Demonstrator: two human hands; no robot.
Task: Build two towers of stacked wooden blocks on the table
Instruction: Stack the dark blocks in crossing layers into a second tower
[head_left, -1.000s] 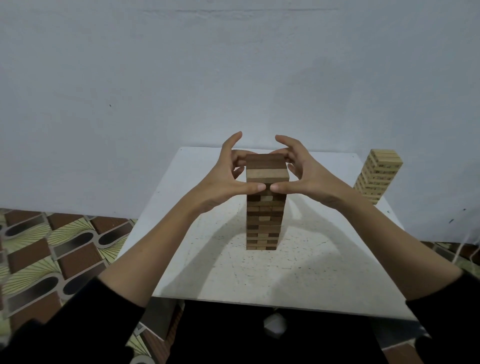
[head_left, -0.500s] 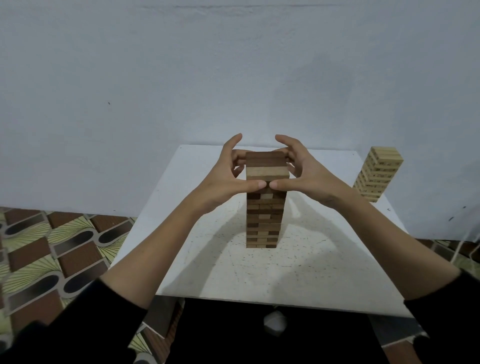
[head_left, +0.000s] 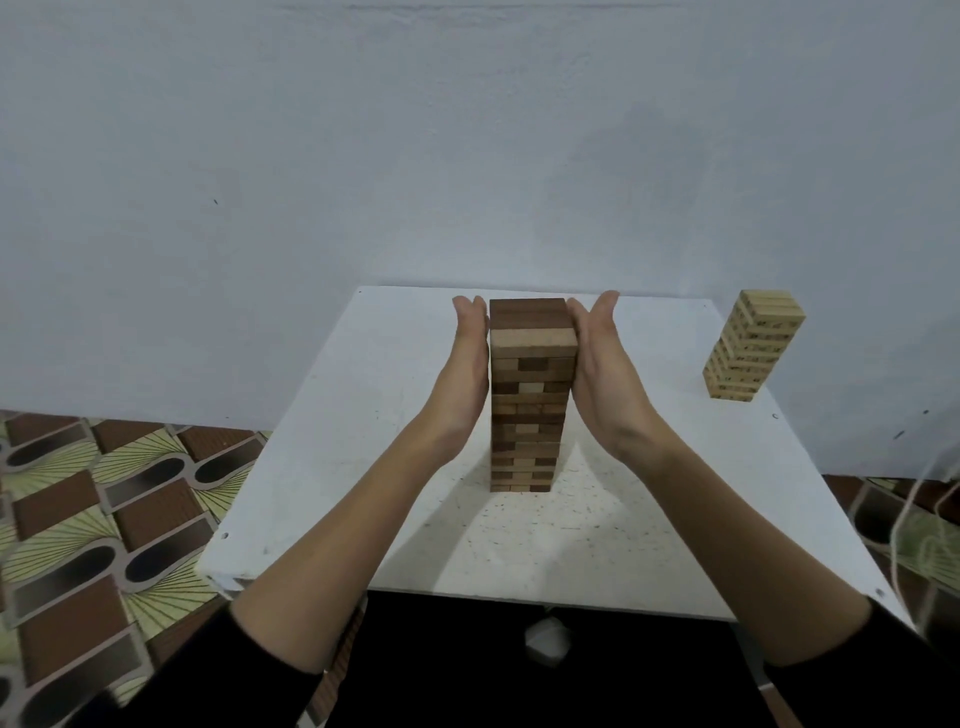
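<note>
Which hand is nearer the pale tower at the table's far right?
Right. The right hand lies flat against the dark tower's right side, facing the pale tower; the left hand lies flat against its opposite side.

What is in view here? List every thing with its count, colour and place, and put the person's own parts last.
dark block tower: one, mixed dark and light brown wood, upright at the middle of the table, between the two hands.
pale block tower: one, light yellowish wood, near the table's far right corner, standing apart.
table: one, white with dark specks, against the wall.
wall: one, pale grey-blue, behind the table.
floor: patterned in brown, green and cream, on both sides of the table.
small pale object: one, whitish, in the dark space under the table's near edge; too dim to identify.
left hand: one, fingers straight, palm flat against the dark tower's left side.
right hand: one, fingers straight, palm flat against its right side.
sleeves: two, black, at the bottom corners.
</note>
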